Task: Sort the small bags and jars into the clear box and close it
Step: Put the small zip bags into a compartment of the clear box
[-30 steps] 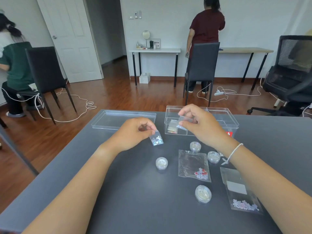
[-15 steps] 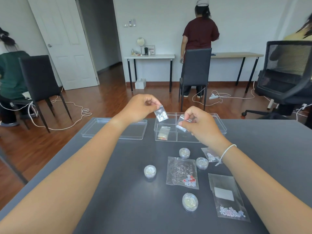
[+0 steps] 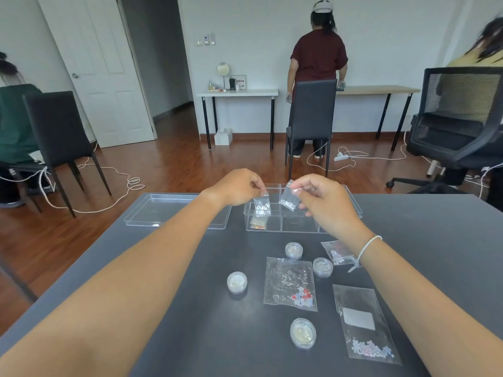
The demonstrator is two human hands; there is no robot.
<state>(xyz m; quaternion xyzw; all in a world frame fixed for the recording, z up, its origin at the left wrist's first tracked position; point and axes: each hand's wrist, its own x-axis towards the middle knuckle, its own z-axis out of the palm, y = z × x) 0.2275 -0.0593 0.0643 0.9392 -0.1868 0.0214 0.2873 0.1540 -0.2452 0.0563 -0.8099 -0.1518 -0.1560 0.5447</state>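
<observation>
The clear box [image 3: 299,227] stands open on the dark table [image 3: 190,308], divided into compartments, with one small bag [image 3: 258,223] lying in its near left one. My left hand [image 3: 239,187] pinches a small bag of white beads [image 3: 261,204] over the box's left side. My right hand [image 3: 324,200] pinches another small bead bag [image 3: 289,199] over the middle. In front of the box lie several small round jars [image 3: 294,250] [image 3: 237,282] [image 3: 303,333] and three larger bags [image 3: 291,284] [image 3: 363,322] [image 3: 336,252].
The box's clear lid [image 3: 166,210] lies flat to the left of the box. Beyond the table are black chairs [image 3: 310,115], white cables on the wooden floor [image 3: 114,178], two desks by the wall, and other people at the left, the back and the far right.
Both hands have lifted their small bags from near the table up over the open box. The left hand moved forward and right; the view has tilted upward.
</observation>
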